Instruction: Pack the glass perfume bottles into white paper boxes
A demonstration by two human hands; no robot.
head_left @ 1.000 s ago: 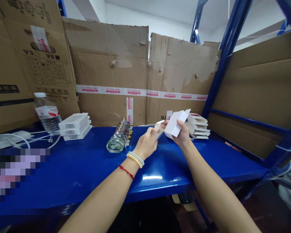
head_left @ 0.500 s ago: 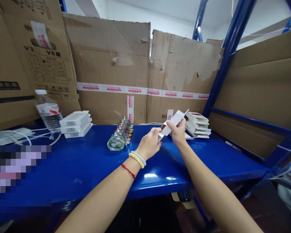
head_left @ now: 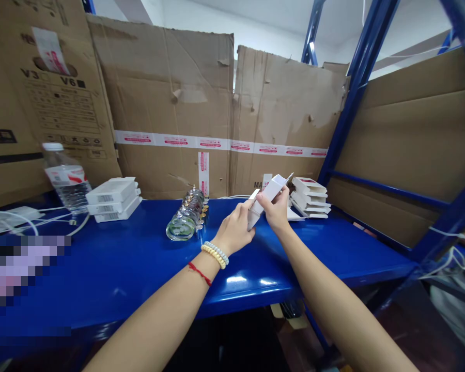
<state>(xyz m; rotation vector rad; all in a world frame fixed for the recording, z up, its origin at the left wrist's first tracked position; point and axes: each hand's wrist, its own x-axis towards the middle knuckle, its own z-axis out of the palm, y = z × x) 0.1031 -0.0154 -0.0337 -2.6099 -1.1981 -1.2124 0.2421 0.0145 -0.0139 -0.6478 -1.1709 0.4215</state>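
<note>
Between both hands I hold a small white carton [head_left: 272, 190] tilted above the blue shelf, with a flap sticking up at its far end. My left hand [head_left: 235, 225] is closed around its lower left end, wearing coiled bands and a red string at the wrist. My right hand [head_left: 276, 207] grips its right side, thumb on the near face. Left of the hands stands a row of glass bottles [head_left: 181, 227], with several small gold-coloured caps [head_left: 202, 218] along its right side. Behind my right hand is a stack of white cartons with open flaps [head_left: 310, 197].
On the left are a stack of white boxes with barcode labels [head_left: 111, 198], a water bottle [head_left: 66, 181] and a white power strip with cables [head_left: 11, 219]. Cardboard sheets [head_left: 174, 113] stand along the back. A blue metal post [head_left: 344, 98] rises at the right.
The white carton has turned a little in my hands, and a flap now shows raised near my left fingers. The whole view has shifted slightly, so things sit further left.
</note>
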